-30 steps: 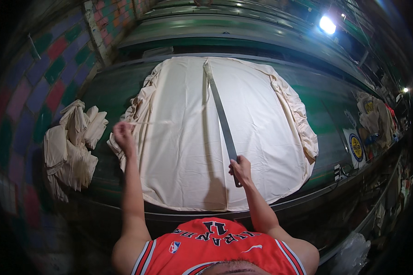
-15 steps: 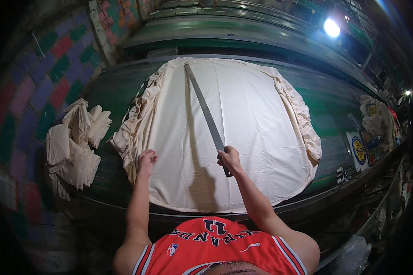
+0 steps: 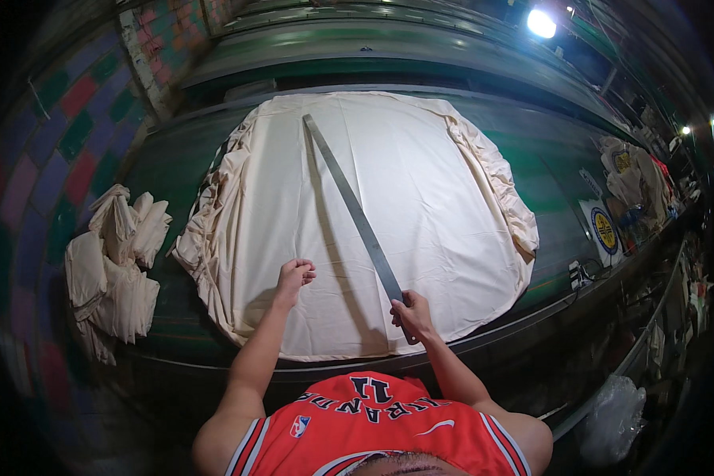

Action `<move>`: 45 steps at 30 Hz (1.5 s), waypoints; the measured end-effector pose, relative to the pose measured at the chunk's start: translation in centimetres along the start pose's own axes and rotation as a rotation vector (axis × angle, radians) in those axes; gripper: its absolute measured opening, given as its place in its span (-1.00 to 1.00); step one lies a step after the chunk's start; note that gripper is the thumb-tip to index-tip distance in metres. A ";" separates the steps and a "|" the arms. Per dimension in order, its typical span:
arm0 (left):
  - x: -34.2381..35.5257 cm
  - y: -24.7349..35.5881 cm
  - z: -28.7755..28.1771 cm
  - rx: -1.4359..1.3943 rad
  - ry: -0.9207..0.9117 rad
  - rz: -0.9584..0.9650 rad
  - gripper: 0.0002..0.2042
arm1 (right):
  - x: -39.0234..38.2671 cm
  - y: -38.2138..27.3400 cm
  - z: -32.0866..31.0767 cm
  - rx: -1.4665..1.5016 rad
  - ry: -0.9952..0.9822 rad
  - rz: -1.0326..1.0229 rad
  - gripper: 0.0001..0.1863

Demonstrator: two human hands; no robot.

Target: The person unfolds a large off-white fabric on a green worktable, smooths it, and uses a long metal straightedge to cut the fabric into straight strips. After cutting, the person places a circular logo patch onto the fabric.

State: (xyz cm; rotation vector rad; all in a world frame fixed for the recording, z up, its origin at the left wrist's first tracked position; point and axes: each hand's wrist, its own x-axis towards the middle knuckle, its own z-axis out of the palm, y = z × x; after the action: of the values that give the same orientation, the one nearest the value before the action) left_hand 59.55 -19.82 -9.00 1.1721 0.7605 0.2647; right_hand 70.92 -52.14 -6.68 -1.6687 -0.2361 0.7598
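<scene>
Cream fabric cover, one, on green worktable: middle spread fairly flat; gathered sides, faint creases left; long metal straightedge, slanting above fabric; right hand, fingers clamped round its near end; left hand, fingers half-curled, contents indiscernible

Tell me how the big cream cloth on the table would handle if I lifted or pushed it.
The cream cloth would probably be floppy: its sides already lie bunched in soft ruffles. It is likely light for its spread, as the fabric looks thin and finely creased. Pushed, it may bunch up, since creases already run across it.
</scene>
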 end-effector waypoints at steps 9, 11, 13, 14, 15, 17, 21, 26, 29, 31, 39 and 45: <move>-0.5 -2.3 6.0 0.075 -0.096 -0.055 -0.88 | -3.2 1.2 -3.5 0.137 0.056 -0.003 -0.77; -0.8 -2.6 7.8 0.078 -0.113 -0.044 -0.88 | -3.7 1.3 -5.0 0.153 0.069 -0.025 -0.77; -1.1 -3.0 10.0 0.090 -0.122 -0.043 -0.87 | -4.4 1.4 -6.9 0.161 0.096 -0.033 -0.77; -1.3 -3.1 11.3 0.097 -0.128 -0.040 -0.87 | -4.9 1.5 -8.0 0.160 0.117 -0.038 -0.77; -1.6 -3.4 12.8 0.113 -0.127 -0.053 -0.87 | -5.4 1.7 -9.2 0.165 0.142 -0.036 -0.77; -2.3 -4.2 16.3 0.131 -0.158 -0.047 -0.87 | -6.7 2.2 -12.0 0.190 0.167 -0.040 -0.77; -4.0 -6.5 25.2 0.178 -0.230 -0.101 -0.86 | -9.2 3.3 -19.2 0.142 0.260 -0.043 -0.79; -6.4 -10.6 36.7 0.233 -0.435 -0.083 -0.85 | -12.3 5.4 -28.6 0.235 0.337 -0.080 -0.80; -7.8 -13.3 43.0 0.313 -0.498 -0.049 -0.84 | -13.7 6.5 -33.5 0.230 0.381 -0.100 -0.80; -8.8 -15.0 46.5 0.361 -0.535 -0.028 -0.83 | -15.0 7.4 -36.5 0.235 0.413 -0.096 -0.80; -11.3 -18.5 55.8 0.736 -0.557 0.166 -0.79 | -17.2 10.3 -45.7 0.274 0.517 -0.069 -0.82; -11.0 -19.7 59.7 0.733 -0.583 0.195 -0.78 | -15.1 10.5 -49.0 0.298 0.468 -0.046 -0.79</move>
State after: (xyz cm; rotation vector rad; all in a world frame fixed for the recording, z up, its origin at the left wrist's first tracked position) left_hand 87.11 -77.31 -11.75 1.9058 0.2105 -0.2226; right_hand 85.93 -102.30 -8.35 -1.5000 0.1615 0.3324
